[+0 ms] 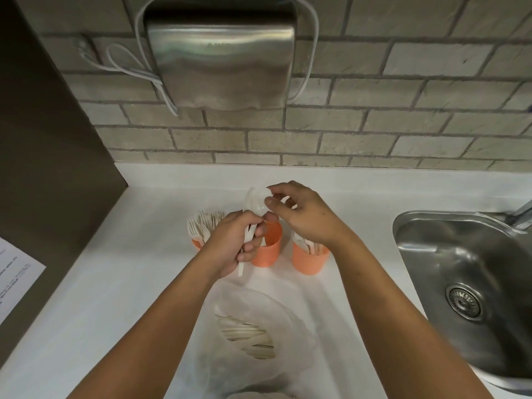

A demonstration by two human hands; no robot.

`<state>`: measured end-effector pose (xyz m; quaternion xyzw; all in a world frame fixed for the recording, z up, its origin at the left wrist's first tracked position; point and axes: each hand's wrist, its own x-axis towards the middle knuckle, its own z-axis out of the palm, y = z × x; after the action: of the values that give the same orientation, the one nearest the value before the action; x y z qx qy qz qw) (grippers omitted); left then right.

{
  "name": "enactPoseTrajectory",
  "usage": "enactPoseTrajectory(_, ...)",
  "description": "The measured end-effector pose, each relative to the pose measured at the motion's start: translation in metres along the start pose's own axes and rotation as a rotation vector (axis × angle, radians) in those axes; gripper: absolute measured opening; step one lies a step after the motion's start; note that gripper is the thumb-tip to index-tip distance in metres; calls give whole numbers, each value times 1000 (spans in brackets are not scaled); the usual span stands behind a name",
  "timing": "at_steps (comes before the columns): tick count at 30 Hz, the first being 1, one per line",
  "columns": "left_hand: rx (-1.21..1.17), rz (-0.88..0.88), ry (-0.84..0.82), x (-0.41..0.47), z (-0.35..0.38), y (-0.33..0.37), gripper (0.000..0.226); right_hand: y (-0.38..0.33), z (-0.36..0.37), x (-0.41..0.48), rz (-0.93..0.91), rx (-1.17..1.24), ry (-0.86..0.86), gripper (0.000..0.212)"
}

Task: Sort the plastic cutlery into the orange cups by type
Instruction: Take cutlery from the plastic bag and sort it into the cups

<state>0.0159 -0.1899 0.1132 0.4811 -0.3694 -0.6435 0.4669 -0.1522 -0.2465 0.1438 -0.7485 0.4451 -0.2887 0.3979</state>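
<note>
The left hand (233, 243) is closed around a small bunch of white spoons (254, 203); it grips them by the handles. The spoons stand almost straight up; the round ends point up and away from the person, and one handle end pokes out under the hand. The right hand (305, 217) comes in from the other side; its thumb and fingers pinch the round end of the top spoon, so both hands are on the same bunch.

Three orange cups sit just past the hands. The middle cup (266, 249) is right under the spoons, between the two hands, and looks nearly empty; I think the spoons go there, straight down, handles first. The left hand is the closer one to it. The left cup (197, 243) peeks out behind the left hand, full of forks; the right cup (309, 257) is under the right wrist, and I cannot tell what kind it holds.

More cutlery lies in a clear bag (250, 332) between the arms, nearer the person.
</note>
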Motion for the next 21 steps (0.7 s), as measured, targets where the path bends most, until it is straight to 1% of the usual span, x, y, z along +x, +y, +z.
enactPoseTrajectory(2, 12, -20, -45, -2, 1, 3, 27, -6, 6, 5, -32, -44, -24, 5)
enactPoseTrajectory(4, 32, -19, -57, -3, -1, 5, 33, -10, 7, 9, -35, 4, -31, 10)
enactPoseTrajectory(6, 76, -2, -22, -4, -4, 6, 40, -11, 5, 11, -26, 72, -25, 11)
enactPoseTrajectory(9, 172, 13, 68, -4, -7, 9, 43, -9, -6, 14, 14, 102, 83, 15)
enactPoseTrajectory(12, 208, -50, 167, -5, -8, 9, 45, -3, -22, 13, 76, 187, 188, 25)
enactPoseTrajectory(14, 229, -81, 195, -7, -8, 8, 44, 2, -34, 9, 64, 231, 267, 26)
enactPoseTrajectory(16, 244, -73, 219, -7, -6, 6, 40, 8, -46, 3, 21, 183, 357, 24)
enactPoseTrajectory(18, 213, -55, 236, -9, -3, 4, 32, 16, -56, -7, -27, 64, 424, 22)
enactPoseTrajectory(21, 118, -82, 266, -13, 7, 3, 24, 31, -63, -20, -78, -78, 450, 23)
